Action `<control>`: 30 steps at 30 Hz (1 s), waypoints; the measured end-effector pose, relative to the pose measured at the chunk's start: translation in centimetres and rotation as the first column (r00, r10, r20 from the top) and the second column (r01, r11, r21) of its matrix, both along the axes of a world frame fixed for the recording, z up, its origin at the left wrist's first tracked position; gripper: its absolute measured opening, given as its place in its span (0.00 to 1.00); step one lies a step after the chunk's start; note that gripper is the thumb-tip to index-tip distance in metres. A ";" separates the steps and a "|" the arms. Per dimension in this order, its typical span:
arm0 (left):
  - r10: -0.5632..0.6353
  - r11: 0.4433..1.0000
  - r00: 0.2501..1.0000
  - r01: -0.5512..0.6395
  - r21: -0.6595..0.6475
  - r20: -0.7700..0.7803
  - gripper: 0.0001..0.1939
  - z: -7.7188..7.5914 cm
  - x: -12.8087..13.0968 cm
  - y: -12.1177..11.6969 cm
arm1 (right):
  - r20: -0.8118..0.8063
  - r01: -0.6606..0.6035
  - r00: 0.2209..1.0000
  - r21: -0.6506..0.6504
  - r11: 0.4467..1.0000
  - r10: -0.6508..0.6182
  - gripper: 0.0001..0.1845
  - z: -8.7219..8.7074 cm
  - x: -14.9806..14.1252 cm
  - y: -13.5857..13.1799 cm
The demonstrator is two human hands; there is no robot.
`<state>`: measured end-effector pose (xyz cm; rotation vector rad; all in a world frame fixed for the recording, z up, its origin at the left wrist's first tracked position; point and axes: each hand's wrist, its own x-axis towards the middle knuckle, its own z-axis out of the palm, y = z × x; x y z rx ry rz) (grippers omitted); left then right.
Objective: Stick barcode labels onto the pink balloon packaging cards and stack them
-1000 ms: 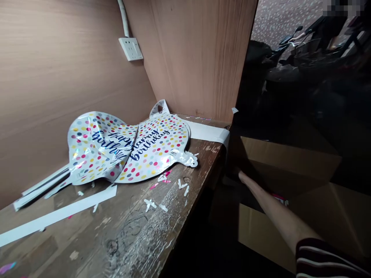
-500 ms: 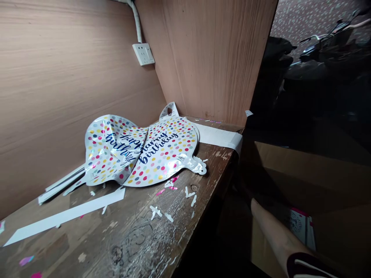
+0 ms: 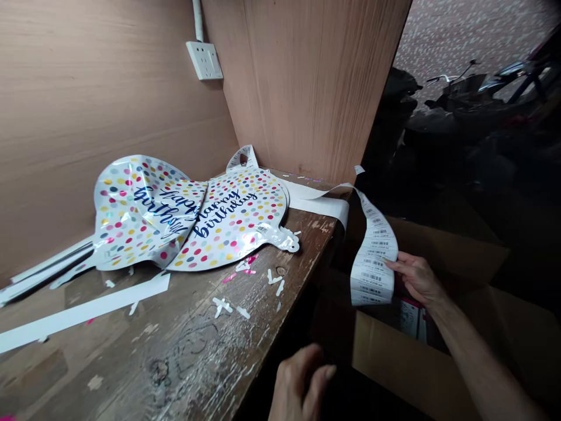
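Note:
My right hand (image 3: pixel 416 276) pinches a long white strip of barcode labels (image 3: pixel 373 257) that hangs off the right edge of the worn wooden table (image 3: pixel 184 345) and runs back onto it. My left hand (image 3: pixel 300 383) hovers low beside the table's front edge, fingers loosely curled, holding nothing that I can see. Two flat foil balloons with coloured dots and "happy birthday" lettering (image 3: pixel 193 216) lie overlapped at the back of the table, apart from both hands.
Wooden panels (image 3: pixel 302 82) wall the table at the back and right, with a white socket (image 3: pixel 204 59). White paper strips (image 3: pixel 83 310) and small scraps litter the top. Open cardboard boxes (image 3: pixel 394 356) sit below my right hand. Dark scooters (image 3: pixel 464 99) stand beyond.
My right hand came up out of the box area and now holds the label strip lifted. My left hand entered the view at the bottom.

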<state>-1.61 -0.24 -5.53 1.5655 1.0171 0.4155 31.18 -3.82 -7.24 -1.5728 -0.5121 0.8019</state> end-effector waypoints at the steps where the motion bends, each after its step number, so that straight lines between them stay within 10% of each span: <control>1: -0.008 0.998 0.999 0.012 -0.066 0.051 0.20 -0.2 1.4 0.5 | -0.044 -0.034 0.998 0.049 0.998 0.036 0.22 1.7 -0.8 -0.5; 5: 0.009 0.950 0.869 0.147 -0.275 0.494 0.32 0.9 6.0 2.2 | -0.169 -0.149 0.970 0.155 0.977 0.175 0.20 6.5 -4.6 -0.2; 9: -0.079 0.810 0.743 0.436 -0.391 0.665 0.20 1.7 6.2 2.2 | -0.226 -0.166 0.952 0.186 0.968 0.207 0.15 7.7 -7.6 2.3; 21: 0.517 0.723 0.631 0.039 -0.689 0.579 0.12 3.3 3.1 2.6 | -0.252 -0.275 0.914 0.195 0.942 0.319 0.16 5.6 -9.7 6.7; 26: 0.601 0.700 0.583 -0.054 -0.712 0.546 0.09 4.6 3.5 4.7 | -0.114 -0.638 0.731 0.235 0.734 0.672 0.38 6.8 -10.3 2.9; 30: 0.639 0.682 0.558 -0.093 -0.725 0.529 0.07 4.9 4.1 6.7 | -0.032 -0.791 0.606 0.090 0.606 0.795 0.29 7.1 -11.4 0.0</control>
